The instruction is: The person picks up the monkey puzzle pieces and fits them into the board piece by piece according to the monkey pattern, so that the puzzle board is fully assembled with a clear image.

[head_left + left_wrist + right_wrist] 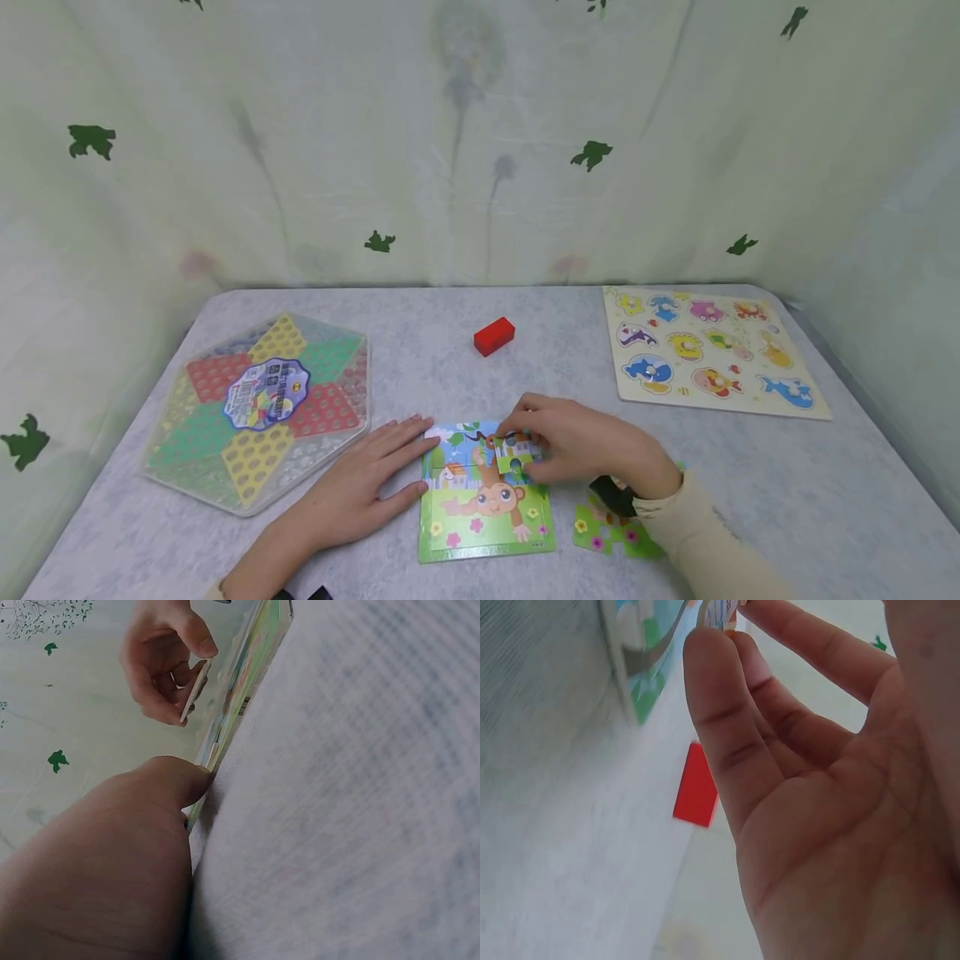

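Observation:
A square jigsaw board (487, 552) with a monkey picture lies on the table in the head view. My right hand (588, 442) pinches a jigsaw piece (513, 454) between thumb and fingers above the board's upper right part. The left wrist view shows this piece (196, 691) tilted and apart from the board. My left hand (363, 487) rests at the board's left side, its fingers extended and its fingertips on the edge. Loose jigsaw pieces (592, 529) lie to the right of the board, partly hidden by my right wrist.
A red block (495, 337) lies behind the board. At left is a hexagonal Chinese checkers set (322, 412) in clear plastic. A wooden peg puzzle (675, 398) with sea animals lies at the back right. A leaf-patterned curtain (315, 167) hangs behind the table.

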### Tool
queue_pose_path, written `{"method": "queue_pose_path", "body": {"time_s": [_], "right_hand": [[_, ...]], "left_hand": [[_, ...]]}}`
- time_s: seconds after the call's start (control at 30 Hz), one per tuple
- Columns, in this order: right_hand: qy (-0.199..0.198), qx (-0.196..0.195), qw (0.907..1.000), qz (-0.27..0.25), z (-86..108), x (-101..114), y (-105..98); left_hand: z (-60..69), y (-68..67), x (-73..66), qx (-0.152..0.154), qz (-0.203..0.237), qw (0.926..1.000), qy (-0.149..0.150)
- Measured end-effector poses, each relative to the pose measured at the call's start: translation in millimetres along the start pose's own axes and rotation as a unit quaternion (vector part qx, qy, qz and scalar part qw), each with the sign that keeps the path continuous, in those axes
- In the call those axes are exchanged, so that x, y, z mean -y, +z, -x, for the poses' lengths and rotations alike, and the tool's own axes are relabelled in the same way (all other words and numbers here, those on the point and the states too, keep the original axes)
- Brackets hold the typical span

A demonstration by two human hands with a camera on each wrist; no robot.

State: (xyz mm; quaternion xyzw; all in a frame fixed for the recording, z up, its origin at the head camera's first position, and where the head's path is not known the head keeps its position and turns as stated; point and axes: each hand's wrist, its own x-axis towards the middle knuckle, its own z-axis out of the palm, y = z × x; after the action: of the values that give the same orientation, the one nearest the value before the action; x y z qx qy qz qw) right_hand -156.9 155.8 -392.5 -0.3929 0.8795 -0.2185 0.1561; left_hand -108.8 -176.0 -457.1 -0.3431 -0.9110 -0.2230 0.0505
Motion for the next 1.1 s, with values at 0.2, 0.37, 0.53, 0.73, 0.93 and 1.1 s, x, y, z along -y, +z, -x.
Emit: {"method": "queue_pose_path", "body": {"time_s": [0.2, 0.37, 0.53, 0.73, 0.93, 1.1], "right_hand": [[-0.021, 0.001, 0.9998, -0.002, -10.2, 11, 6], [-0.038, -0.009, 0.9992, 0.004, -16.7, 18, 15], [-0.055, -0.012, 0.9984, 0.004, -22.8, 26, 21], [-0.083, -0.017, 0.9962, 0.016, -30.6, 35, 27], [-0.098, -0.011, 0.9944, 0.037, -36.4, 40, 37], [-0.111, -0.021, 0.9921, 0.056, -37.3, 42, 43]], "left_hand": [[-0.4, -0.4, -0.6, -0.002, 0.001, 1.0, 0.002], [-0.5, -0.3, -0.9, 0.002, 0.002, 1.0, -0.003], [-0.4, -1.2, -1.5, 0.006, 0.005, 0.9999, -0.006], [0.5, -1.7, -1.2, 0.003, 0.007, 1.0, -0.005], [1.5, -1.8, -0.9, 0.002, 0.006, 1.0, -0.006], [0.8, -1.8, 0.1, -0.002, 0.005, 1.0, 0.002]]}}
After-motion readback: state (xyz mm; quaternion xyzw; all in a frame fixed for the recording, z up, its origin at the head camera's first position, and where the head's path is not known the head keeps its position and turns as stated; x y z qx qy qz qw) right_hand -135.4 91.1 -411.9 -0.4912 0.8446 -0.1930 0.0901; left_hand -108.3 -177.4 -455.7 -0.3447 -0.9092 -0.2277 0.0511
